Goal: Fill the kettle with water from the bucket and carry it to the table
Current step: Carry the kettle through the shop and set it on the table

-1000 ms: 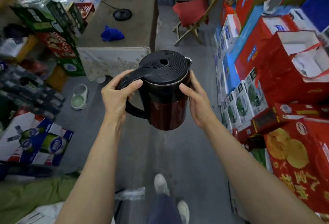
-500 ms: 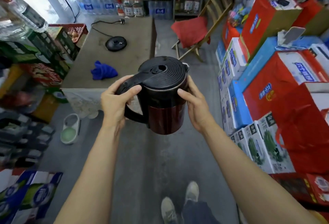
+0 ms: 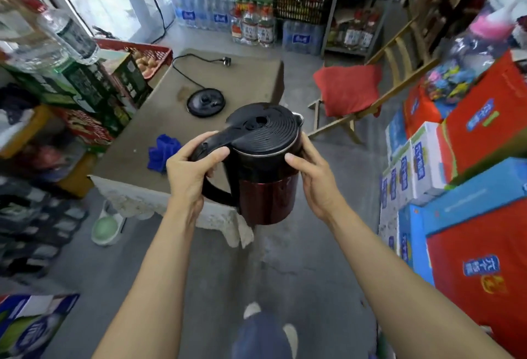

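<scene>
Two bare hands grasping dark-red steel kettle (image 3: pixel 265 167) with ribbed black lid shut, left hand (image 3: pixel 189 179) on handle, right hand (image 3: pixel 316 179) on body, round black kettle base (image 3: pixel 206 101) at grey tabletop (image 3: pixel 242 79) centre, blue cloth (image 3: pixel 163 151) near front edge

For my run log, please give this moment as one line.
phase: carrying | kettle: lid closed, upright | left hand: handle | right hand: body | table: ahead

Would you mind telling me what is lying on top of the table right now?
On the table: a black kettle base with its cord, and a blue cloth. The kettle and hands hide the near right part.
</scene>
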Demonstrator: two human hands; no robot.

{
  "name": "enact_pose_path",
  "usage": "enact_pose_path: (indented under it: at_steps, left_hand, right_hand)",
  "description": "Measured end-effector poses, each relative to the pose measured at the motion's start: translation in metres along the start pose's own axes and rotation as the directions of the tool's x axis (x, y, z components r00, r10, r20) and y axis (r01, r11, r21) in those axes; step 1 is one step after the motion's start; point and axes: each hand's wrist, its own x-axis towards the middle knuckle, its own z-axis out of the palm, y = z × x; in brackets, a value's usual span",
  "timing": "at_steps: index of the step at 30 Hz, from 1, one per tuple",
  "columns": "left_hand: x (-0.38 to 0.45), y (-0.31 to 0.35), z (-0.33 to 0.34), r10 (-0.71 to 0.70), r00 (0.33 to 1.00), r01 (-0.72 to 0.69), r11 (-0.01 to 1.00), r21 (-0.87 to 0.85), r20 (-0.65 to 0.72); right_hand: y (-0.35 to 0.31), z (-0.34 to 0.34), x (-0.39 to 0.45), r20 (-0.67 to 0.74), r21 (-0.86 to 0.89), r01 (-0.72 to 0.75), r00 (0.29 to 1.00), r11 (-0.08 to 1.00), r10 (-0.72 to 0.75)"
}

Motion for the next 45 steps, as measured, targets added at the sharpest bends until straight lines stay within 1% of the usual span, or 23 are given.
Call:
enact_pose_path:
  at_steps: [9, 12, 17, 19, 23, 28, 30, 32, 35, 38, 45]
  left_hand:
    - [0.119, -0.005, 0.028, 0.008, 0.991, -0.012, 0.999, -0.031, -0.135]
    - [0.155, -0.004, 0.032, 0.016, 0.981, -0.02, 1.0, -0.022, -0.195]
    - [0.204, -0.003, 0.039, 0.01, 0.961, -0.015, 1.0, -0.016, -0.277]
    - [0.221, -0.005, 0.041, 0.007, 0.943, -0.014, 1.0, -0.019, -0.333]
    - [0.248, -0.014, 0.049, 0.002, 0.892, -0.008, 1.0, -0.012, -0.452]
    - [0.276, -0.017, 0.066, 0.033, 0.814, -0.041, 0.999, 0.0, -0.58]
    - [0.287, -0.019, 0.069, 0.044, 0.771, -0.062, 0.998, -0.005, -0.635]
    - [0.292, -0.018, 0.069, 0.041, 0.77, -0.06, 0.998, -0.008, -0.637]
    - [0.307, -0.023, 0.068, 0.039, 0.722, -0.055, 0.998, -0.002, -0.691]
    - [0.321, -0.03, 0.06, 0.046, 0.686, -0.074, 0.997, -0.006, -0.726]
    - [0.353, -0.042, 0.047, 0.012, 0.642, -0.035, 0.999, -0.014, -0.767]
  right_hand:
    - [-0.007, -0.003, 0.152, 0.131, 0.0, -0.052, 0.99, 0.999, 0.051]
    - [-0.006, 0.0, 0.202, 0.175, 0.025, -0.089, 0.981, 0.996, 0.083]
    - [-0.006, 0.006, 0.276, 0.252, 0.019, -0.149, 0.958, 0.989, 0.14]
    - [-0.006, 0.009, 0.304, 0.291, 0.001, -0.171, 0.943, 0.985, 0.163]
    - [-0.002, 0.011, 0.361, 0.419, -0.027, -0.211, 0.885, 0.977, 0.203]
    - [0.002, 0.017, 0.427, 0.548, -0.082, -0.203, 0.808, 0.976, 0.214]
    - [0.005, 0.023, 0.453, 0.621, -0.098, -0.199, 0.754, 0.975, 0.216]
    - [0.008, 0.027, 0.464, 0.631, -0.095, -0.214, 0.743, 0.972, 0.225]
    - [0.017, 0.037, 0.491, 0.691, -0.13, -0.222, 0.678, 0.966, 0.249]
    - [0.025, 0.051, 0.513, 0.72, -0.165, -0.229, 0.636, 0.959, 0.276]
    - [0.042, 0.08, 0.558, 0.753, -0.192, -0.251, 0.582, 0.949, 0.307]
